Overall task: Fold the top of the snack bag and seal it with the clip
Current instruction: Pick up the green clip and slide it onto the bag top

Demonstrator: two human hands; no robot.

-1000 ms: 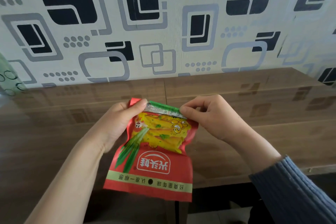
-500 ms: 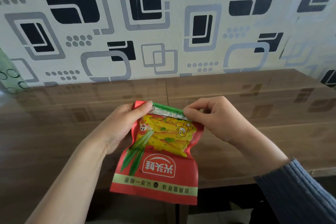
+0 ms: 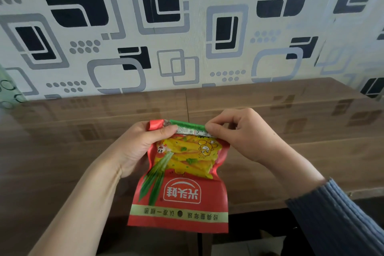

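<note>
A red snack bag (image 3: 182, 189) with yellow and green print lies on the wooden table, its printed label upside down to me. Its far end is rolled into a narrow green and red fold (image 3: 182, 125). My left hand (image 3: 141, 147) pinches the left end of that fold with thumb on top. My right hand (image 3: 243, 133) pinches the right end between thumb and forefinger. No clip is visible in this view.
The brown glossy table (image 3: 301, 151) runs up to a wall (image 3: 187, 27) with a grey and black square pattern. A greenish patterned object (image 3: 6, 89) shows at the left edge. The table's near edge ends just below the bag; floor shows beyond it.
The fold at the bag's far end has been rolled tighter, and the red left corner now sticks out past my left thumb. Both hands stay pinched on the fold.
</note>
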